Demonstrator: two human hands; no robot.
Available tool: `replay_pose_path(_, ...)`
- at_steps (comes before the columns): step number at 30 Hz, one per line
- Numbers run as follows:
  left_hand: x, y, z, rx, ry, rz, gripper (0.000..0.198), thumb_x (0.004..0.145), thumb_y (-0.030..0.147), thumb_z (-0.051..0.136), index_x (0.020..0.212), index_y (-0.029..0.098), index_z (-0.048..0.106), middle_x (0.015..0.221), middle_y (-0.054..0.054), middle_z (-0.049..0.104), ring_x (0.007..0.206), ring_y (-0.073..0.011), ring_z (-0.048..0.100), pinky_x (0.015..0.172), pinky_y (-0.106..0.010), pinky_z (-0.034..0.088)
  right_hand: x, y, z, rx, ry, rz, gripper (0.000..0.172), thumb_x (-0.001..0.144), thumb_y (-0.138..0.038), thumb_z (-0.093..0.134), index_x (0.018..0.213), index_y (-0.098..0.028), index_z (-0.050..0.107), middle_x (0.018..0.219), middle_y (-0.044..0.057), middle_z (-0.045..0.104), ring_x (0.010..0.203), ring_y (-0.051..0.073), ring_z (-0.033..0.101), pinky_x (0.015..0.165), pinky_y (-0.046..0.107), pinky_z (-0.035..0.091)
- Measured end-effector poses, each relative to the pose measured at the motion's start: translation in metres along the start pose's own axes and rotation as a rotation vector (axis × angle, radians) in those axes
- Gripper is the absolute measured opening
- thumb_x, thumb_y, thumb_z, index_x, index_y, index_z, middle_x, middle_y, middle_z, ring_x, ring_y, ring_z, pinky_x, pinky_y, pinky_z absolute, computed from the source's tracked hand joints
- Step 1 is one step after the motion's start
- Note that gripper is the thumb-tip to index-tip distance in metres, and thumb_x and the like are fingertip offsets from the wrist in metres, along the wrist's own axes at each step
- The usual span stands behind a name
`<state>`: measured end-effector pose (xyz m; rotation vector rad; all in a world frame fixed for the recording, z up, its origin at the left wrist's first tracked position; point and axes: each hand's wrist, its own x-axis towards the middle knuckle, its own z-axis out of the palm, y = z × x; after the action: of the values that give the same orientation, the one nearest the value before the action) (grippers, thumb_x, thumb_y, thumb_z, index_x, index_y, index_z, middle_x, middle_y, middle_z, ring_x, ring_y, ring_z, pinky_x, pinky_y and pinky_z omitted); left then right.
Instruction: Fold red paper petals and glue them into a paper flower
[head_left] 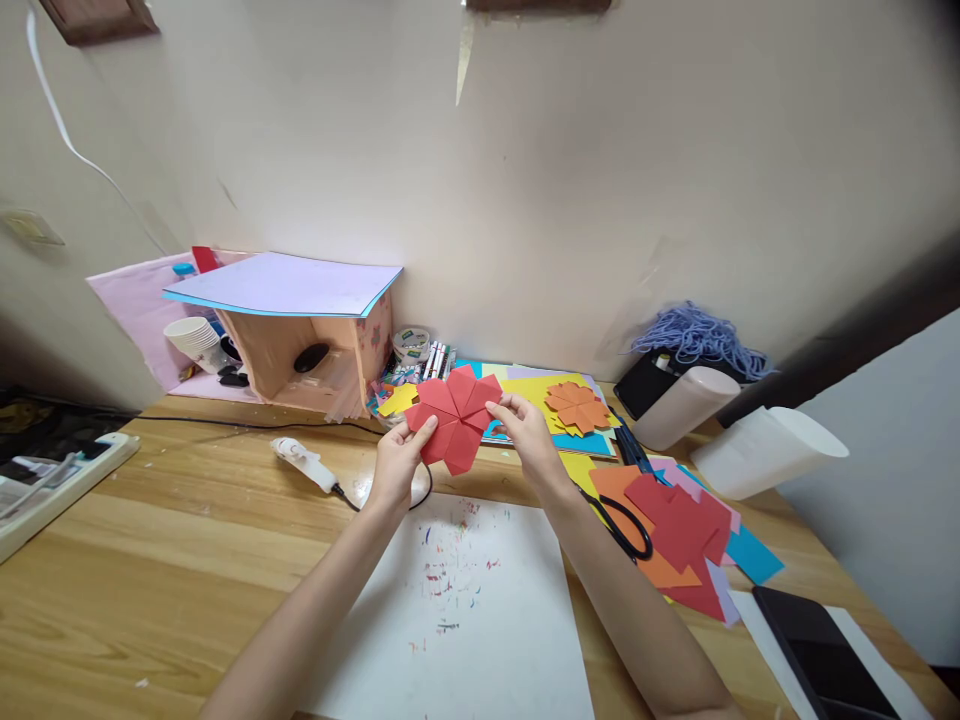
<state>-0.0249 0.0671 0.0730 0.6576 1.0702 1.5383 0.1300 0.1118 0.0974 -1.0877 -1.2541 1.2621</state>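
Observation:
Between my two hands a red paper flower (456, 418) is held up above the table, its several petals spread and creased toward the middle. My left hand (399, 462) pinches a petal at its lower left. At the right edge, my right hand (525, 428) grips another petal between thumb and fingers. Behind it to the right, an orange paper flower (577, 406) lies on a yellow one. A white sheet (480, 600) with coloured marks lies on the table beneath my forearms.
A glue gun (304, 462) with a black cord lies left of my hands. Black-handled scissors (626, 525) rest by red and orange paper scraps (686, 530). A phone (817, 650) sits at the right front. At the back stand a cardboard box (300, 345) and white rolls (765, 450).

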Motion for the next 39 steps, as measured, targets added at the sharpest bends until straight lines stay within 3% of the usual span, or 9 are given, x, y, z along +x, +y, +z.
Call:
replay_pose_path(10, -0.004, 0.006, 0.004, 0.044, 0.006, 0.009, 0.043, 0.057, 0.036, 0.072, 0.091, 0.011, 0.064, 0.095, -0.010, 0.067, 0.092, -0.0211, 0.060, 0.080, -0.030, 0.047, -0.001, 0.001, 0.003, 0.058, -0.019, -0.018, 0.023, 0.067, -0.039, 0.058, 0.066, -0.018, 0.049, 0.070, 0.000, 0.052, 0.064, 0.011, 0.049, 0.054, 0.022, 0.044)
replay_pose_path(14, -0.006, 0.009, 0.004, 0.046, -0.025, -0.005, 0.043, 0.055, 0.035, 0.073, 0.091, 0.012, 0.065, 0.097, -0.010, 0.066, 0.090, -0.0204, 0.060, 0.079, -0.029, 0.047, -0.002, 0.000, 0.003, 0.096, -0.023, -0.012, 0.023, 0.067, -0.040, 0.058, 0.068, -0.019, 0.049, 0.073, 0.000, 0.054, 0.070, 0.013, 0.052, 0.062, 0.025, 0.048)
replay_pose_path(22, -0.003, 0.011, 0.001, 0.100, -0.029, 0.011, 0.044, 0.062, 0.040, 0.068, 0.097, 0.016, 0.063, 0.101, -0.007, 0.064, 0.089, -0.0187, 0.059, 0.073, -0.025, 0.047, -0.004, -0.001, 0.002, 0.091, -0.161, 0.035, 0.024, 0.067, -0.038, 0.059, 0.065, -0.019, 0.045, 0.076, 0.000, 0.055, 0.073, 0.013, 0.053, 0.064, 0.026, 0.048)
replay_pose_path(31, 0.002, 0.006, -0.006, 0.274, -0.007, 0.106, 0.039, 0.062, 0.046, 0.066, 0.086, 0.015, 0.067, 0.083, -0.004, 0.066, 0.080, -0.0167, 0.057, 0.071, -0.024, 0.044, -0.005, -0.001, 0.002, 0.085, -0.094, -0.013, 0.022, 0.068, -0.036, 0.060, 0.064, -0.019, 0.045, 0.067, -0.003, 0.050, 0.065, 0.010, 0.048, 0.058, 0.020, 0.043)
replay_pose_path(39, 0.001, 0.008, -0.006, 0.307, 0.018, 0.126, 0.041, 0.061, 0.046, 0.066, 0.085, 0.013, 0.067, 0.076, -0.004, 0.065, 0.072, -0.0155, 0.056, 0.068, -0.025, 0.044, -0.007, -0.002, 0.002, 0.086, -0.139, 0.012, 0.024, 0.068, -0.037, 0.060, 0.062, -0.018, 0.046, 0.071, -0.001, 0.055, 0.068, 0.012, 0.051, 0.060, 0.022, 0.045)
